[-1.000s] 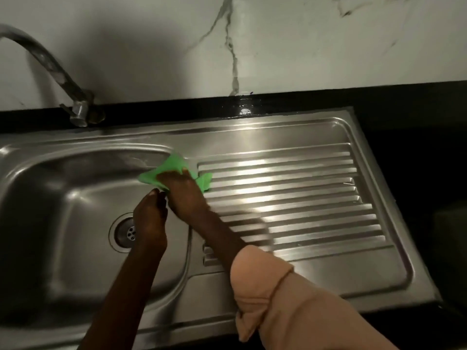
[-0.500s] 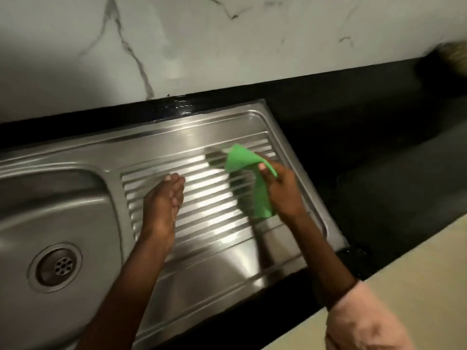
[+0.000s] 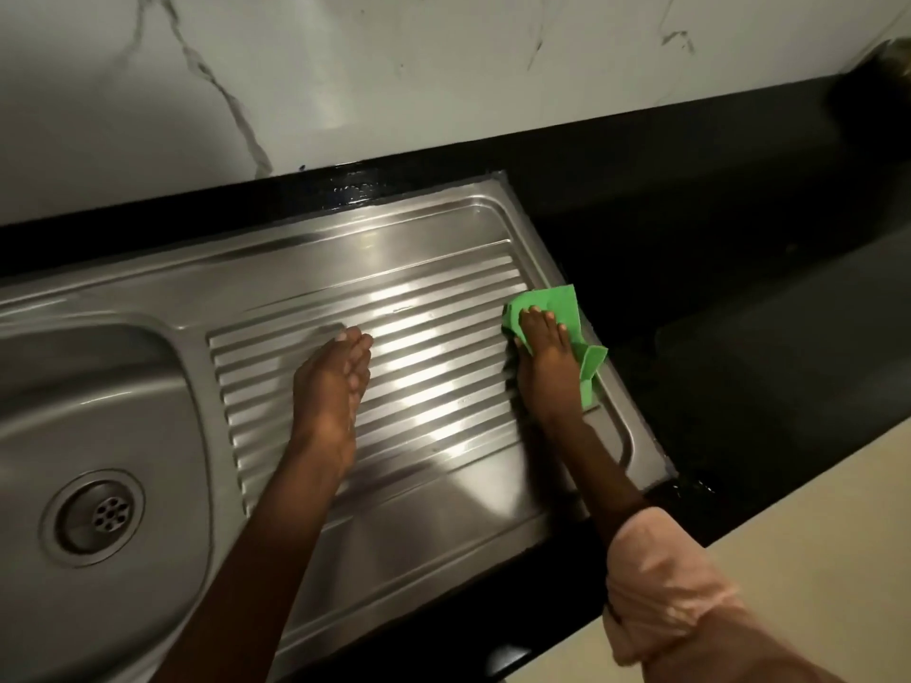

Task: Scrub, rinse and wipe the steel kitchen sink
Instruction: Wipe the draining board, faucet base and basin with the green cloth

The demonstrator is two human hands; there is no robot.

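Marble wall (image 3: 345,66) and black counter (image 3: 715,199) frame the sink (image 3: 443,510). At its drainboard's right edge, the right hand (image 3: 544,357) presses a green cloth (image 3: 562,308) flat, fingers straight. Left of it, the left hand (image 3: 330,386) rests flat on the ribs, holding nothing. Soft and limp, the cloth likely bunches; palm pressure suits it.

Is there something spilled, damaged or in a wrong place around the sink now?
Nothing looks damaged. The only oddity is water on the black countertop beside the near right corner of the drainboard. The green cloth under the right hand overhangs that edge.
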